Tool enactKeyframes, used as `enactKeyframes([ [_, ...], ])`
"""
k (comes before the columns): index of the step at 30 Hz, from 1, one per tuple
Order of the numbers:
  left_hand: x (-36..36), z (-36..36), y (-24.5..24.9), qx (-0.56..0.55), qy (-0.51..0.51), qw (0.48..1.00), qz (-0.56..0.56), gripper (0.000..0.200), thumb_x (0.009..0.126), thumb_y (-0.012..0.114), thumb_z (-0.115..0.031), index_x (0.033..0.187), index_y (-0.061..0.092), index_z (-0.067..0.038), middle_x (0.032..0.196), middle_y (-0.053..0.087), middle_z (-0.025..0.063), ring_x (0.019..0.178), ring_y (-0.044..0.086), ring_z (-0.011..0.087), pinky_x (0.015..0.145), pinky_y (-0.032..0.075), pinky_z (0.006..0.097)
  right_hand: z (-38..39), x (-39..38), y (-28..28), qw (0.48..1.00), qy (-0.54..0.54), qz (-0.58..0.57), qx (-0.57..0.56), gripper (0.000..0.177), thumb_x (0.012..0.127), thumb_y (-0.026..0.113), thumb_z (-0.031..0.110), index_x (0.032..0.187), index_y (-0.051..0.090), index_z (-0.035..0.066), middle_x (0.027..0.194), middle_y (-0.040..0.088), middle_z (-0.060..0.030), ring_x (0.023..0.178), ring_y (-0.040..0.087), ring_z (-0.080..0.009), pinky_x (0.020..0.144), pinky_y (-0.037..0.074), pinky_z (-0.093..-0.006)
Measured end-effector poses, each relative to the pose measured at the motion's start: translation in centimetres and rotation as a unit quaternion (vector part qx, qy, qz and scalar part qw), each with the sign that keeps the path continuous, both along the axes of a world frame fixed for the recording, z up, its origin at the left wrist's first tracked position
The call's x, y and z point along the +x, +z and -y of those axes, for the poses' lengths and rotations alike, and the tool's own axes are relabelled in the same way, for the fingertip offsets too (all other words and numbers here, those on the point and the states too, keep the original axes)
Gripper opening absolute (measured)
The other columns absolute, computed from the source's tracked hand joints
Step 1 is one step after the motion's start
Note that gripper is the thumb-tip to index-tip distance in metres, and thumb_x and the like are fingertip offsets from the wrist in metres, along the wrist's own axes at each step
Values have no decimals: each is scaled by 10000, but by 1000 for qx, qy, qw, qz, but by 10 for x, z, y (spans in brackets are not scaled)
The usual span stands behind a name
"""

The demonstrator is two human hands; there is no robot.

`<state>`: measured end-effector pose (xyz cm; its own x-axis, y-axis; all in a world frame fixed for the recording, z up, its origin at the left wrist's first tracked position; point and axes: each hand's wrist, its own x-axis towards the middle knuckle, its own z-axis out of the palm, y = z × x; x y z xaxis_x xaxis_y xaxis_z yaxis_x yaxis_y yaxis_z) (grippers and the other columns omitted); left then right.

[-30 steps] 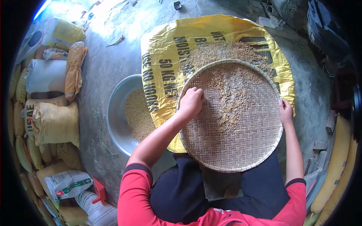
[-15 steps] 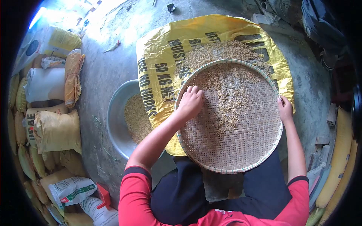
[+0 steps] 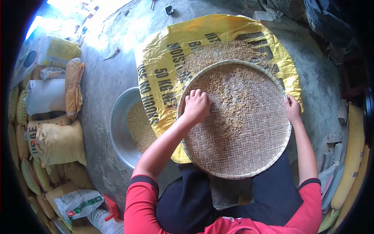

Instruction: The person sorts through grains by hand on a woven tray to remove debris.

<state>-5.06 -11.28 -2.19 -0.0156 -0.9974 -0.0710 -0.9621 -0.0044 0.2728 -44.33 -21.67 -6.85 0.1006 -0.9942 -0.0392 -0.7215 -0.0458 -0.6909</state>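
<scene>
A round woven bamboo winnowing tray (image 3: 249,144) rests over my lap and the near part of a yellow sack. Husked-looking grain (image 3: 235,103) lies in its upper and middle part, with bare weave below. My right hand (image 3: 293,109) grips the tray's right rim, thumb on top. My left hand (image 3: 197,106) is inside the tray by the left rim, its fingers curled down toward the weave; whatever is under them is hidden. Beyond the far rim, a pile of grain (image 3: 218,52) is spread on the yellow sack (image 3: 156,50).
A grey metal basin (image 3: 117,121) with grain stands left of the sack, partly behind my left forearm. Filled sacks (image 3: 60,142) are stacked along the left side, near a red plastic object (image 3: 112,206). Long yellow bundles (image 3: 352,156) and blocks line the right.
The camera view has shifted slightly, so the surroundings sit a little differently. Both hands stay at about the same places on the tray.
</scene>
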Motion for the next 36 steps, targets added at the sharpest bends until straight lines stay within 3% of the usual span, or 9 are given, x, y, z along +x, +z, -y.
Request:
enactKeyframes([
  [11, 16, -16, 17, -46, 8, 997, -59, 146, 794, 581, -160, 810, 556, -17, 906, 517, 142, 939, 449, 308, 830, 382, 399, 0, 0, -5, 1000, -8, -11, -7, 253, 863, 555, 198, 1024, 577, 4, 697, 524, -6, 625, 461, -86, 598, 412, -239],
  [14, 52, -55, 70, 18, 222, 948, -229, 92, 809, 591, -65, 831, 524, -6, 785, 605, 163, 738, 618, 250, 645, 481, 368, 2, 0, -4, 1000, -11, -13, -22, 252, 863, 556, 203, 1017, 577, 5, 694, 523, -10, 621, 462, -90, 594, 412, -242],
  [17, 100, -105, 100, -73, 311, 944, -84, 143, 766, 639, -73, 853, 541, -16, 748, 612, 114, 722, 624, 230, 643, 481, 337, -1, 0, -4, 1000, -16, -7, -10, 253, 863, 556, 205, 1014, 576, 3, 694, 525, -13, 621, 464, -92, 594, 412, -245],
  [19, 125, -130, 107, 28, 352, 925, 138, 330, 715, 706, -155, 990, 555, -57, 960, 588, 122, 1012, 527, 267, 847, 424, 368, 2, -2, -3, 999, -19, -27, 26, 296, 843, 570, 238, 1051, 576, 27, 792, 629, -100, 693, 585, -173, 662, 459, -297],
  [22, 117, -135, 104, 49, 396, 892, 215, 482, 694, 725, -167, 1125, 529, -83, 1072, 549, 145, 1099, 459, 294, 909, 388, 368, -2, 0, 0, 1000, -11, -11, -17, 294, 846, 564, 253, 1033, 581, 27, 771, 623, -94, 683, 585, -182, 647, 456, -308],
  [26, 86, -91, 82, -100, 161, 981, 32, 338, 694, 717, -159, 993, 605, -49, 1075, 560, 142, 1036, 500, 312, 887, 414, 380, -2, 3, 7, 999, -16, -32, 10, 303, 846, 561, 261, 1035, 583, 25, 794, 623, -114, 707, 591, -202, 664, 460, -313],
  [29, 33, -54, 59, -21, 9, 988, -154, 248, 742, 672, -123, 973, 604, -64, 1032, 562, 119, 1009, 494, 294, 881, 409, 381, 1, -1, -3, 999, -17, -30, 2, 300, 842, 566, 259, 1037, 586, 32, 783, 618, -112, 699, 586, -196, 652, 456, -312],
  [31, 5, -39, 36, 30, -75, 985, -150, 241, 775, 647, -166, 987, 589, -68, 1031, 555, 115, 1025, 485, 289, 888, 408, 372, 0, -2, -5, 1000, -12, -17, -15, 298, 841, 568, 258, 1036, 587, 34, 775, 616, -108, 692, 583, -192, 645, 453, -311],
  [36, -15, -23, 8, 29, -89, 978, -189, 229, 723, 680, -158, 918, 590, -79, 913, 536, 93, 927, 487, 286, 836, 410, 378, 1, -1, -2, 999, -14, -28, -9, 297, 841, 570, 247, 1037, 585, 24, 771, 612, -104, 667, 561, -180, 644, 449, -303],
])
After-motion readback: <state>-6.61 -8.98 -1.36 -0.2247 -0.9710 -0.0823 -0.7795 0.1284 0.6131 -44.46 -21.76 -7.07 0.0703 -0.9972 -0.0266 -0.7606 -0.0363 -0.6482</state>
